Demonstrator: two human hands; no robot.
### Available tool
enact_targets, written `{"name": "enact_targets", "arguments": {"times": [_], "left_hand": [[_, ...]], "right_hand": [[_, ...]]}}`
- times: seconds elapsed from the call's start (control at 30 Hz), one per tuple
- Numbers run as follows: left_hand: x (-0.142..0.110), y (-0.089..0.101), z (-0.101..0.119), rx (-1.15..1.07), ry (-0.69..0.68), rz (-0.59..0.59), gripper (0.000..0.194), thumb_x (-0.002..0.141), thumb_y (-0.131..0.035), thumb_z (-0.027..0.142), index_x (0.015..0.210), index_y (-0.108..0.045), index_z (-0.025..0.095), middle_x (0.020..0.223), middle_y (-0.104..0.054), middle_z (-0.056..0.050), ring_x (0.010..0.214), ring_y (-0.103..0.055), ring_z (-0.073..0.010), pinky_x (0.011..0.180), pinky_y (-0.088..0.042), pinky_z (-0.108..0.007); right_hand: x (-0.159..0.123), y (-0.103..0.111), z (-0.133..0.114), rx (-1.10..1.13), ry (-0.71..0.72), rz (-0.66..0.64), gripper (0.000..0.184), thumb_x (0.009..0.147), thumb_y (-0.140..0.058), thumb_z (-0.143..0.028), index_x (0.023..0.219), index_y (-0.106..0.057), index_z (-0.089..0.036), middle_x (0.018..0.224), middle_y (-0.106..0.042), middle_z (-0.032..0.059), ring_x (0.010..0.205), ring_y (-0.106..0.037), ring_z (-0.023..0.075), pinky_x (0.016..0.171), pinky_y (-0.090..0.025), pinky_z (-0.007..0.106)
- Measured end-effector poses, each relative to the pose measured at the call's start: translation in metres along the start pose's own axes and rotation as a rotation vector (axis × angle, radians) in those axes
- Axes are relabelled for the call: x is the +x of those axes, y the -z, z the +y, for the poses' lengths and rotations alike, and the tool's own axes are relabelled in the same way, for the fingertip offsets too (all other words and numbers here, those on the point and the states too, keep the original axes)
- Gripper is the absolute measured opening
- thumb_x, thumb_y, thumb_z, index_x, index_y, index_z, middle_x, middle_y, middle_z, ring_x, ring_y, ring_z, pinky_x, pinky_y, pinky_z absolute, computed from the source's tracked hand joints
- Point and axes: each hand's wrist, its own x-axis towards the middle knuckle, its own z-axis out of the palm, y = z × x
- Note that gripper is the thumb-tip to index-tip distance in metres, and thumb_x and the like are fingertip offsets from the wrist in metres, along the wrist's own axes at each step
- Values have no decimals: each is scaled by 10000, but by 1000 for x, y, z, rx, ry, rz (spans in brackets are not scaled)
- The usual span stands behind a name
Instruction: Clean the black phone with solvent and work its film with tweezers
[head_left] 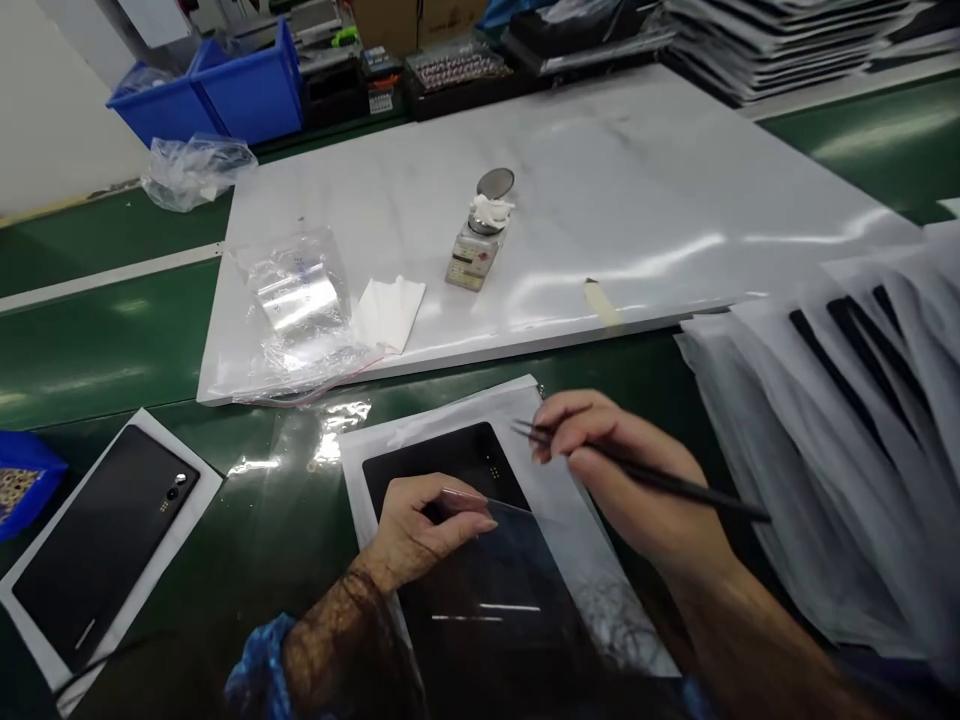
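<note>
A black tablet-like panel (450,460) lies on a white sheet (555,480) on the green bench in front of me. My left hand (420,530) rests on the panel, fingers pinched on the edge of a clear film (525,560) that covers its lower part. My right hand (630,470) is closed on thin black tweezers (675,485), whose tips point left just above the panel's upper right corner.
A second black panel (105,545) on white paper lies at the left. A stack of wrapped panels (855,420) fills the right. Behind is a white board (600,200) with a small bottle (472,250), clear bag (300,310), white cloth (390,312). Blue bins (225,90) stand far left.
</note>
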Motion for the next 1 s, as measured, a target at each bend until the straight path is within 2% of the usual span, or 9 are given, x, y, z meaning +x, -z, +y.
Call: {"name": "enact_targets", "arguments": {"times": [0.03,0.1,0.17,0.23,0.43,0.6,0.73,0.9,1.0], "left_hand": [[-1,1,2,0,-1,-2,433,833,-1166,644,868,-1024,237,800,-990,-142,654,-919,-300,626,-761,-361],[-2,2,5,-2,-2,-14,413,849,-1168,628,902,-1032,242,843,-1007,-137,729,-954,-311,683,-790,-362],[-2,4,9,7,5,-30,390,884,-1152,620,926,-1036,250,884,-1020,-125,793,-978,-318,741,-812,-373],[-3,6,12,25,17,-39,401,912,-1131,635,911,-1030,247,873,-1016,-115,771,-964,-297,726,-794,-359],[-2,8,9,-35,39,-96,625,944,-1054,826,939,-1005,203,886,-1015,-146,709,-931,-256,692,-754,-339],[-4,10,5,-202,23,-53,477,958,-1150,575,1236,-972,231,1107,-1061,-122,725,-970,-227,662,-767,-274],[-3,9,8,-272,-48,-58,212,1001,-1142,355,1102,-990,246,1025,-1062,-73,733,-999,-240,664,-797,-243],[-2,4,13,-318,-100,-42,171,980,-1129,262,1107,-1047,343,1013,-1059,-16,735,-1007,-203,698,-782,-156],[-2,2,15,-292,-95,-45,228,980,-1118,222,1124,-1059,389,1018,-1055,6,755,-1010,-184,734,-774,-131]], "right_hand": [[-18,1,-6,10,-11,-35,209,1285,-700,-334,1134,-839,-375,1155,-916,73,854,-927,301,735,-834,442],[-46,-1,-12,0,-28,-78,339,1211,-716,-176,1358,-889,-429,1225,-943,85,959,-960,346,838,-874,489],[-66,-6,-10,-41,-46,-129,525,1177,-740,-176,1612,-838,-454,1228,-947,94,990,-959,373,881,-887,520],[-76,-10,-8,-16,-88,-157,587,1154,-817,-260,1711,-783,-440,1159,-929,81,909,-936,370,832,-886,514],[-65,-11,-15,194,-240,-165,286,1137,-836,-254,1325,-923,-452,888,-893,-11,637,-855,300,624,-800,408],[-58,-5,-21,217,-328,-192,121,1118,-909,-281,1177,-972,-366,864,-911,6,660,-874,284,614,-764,365],[-60,-1,-16,258,-313,-123,166,1217,-875,-456,1252,-1006,-361,892,-907,33,708,-871,265,651,-773,355],[-48,13,-15,410,-427,138,625,1158,-776,-936,1147,-1044,-372,1020,-885,73,707,-828,219,611,-749,326],[-40,23,-20,442,-474,114,429,1100,-977,-785,1017,-1009,-365,1016,-873,56,706,-821,188,662,-763,298]]}}
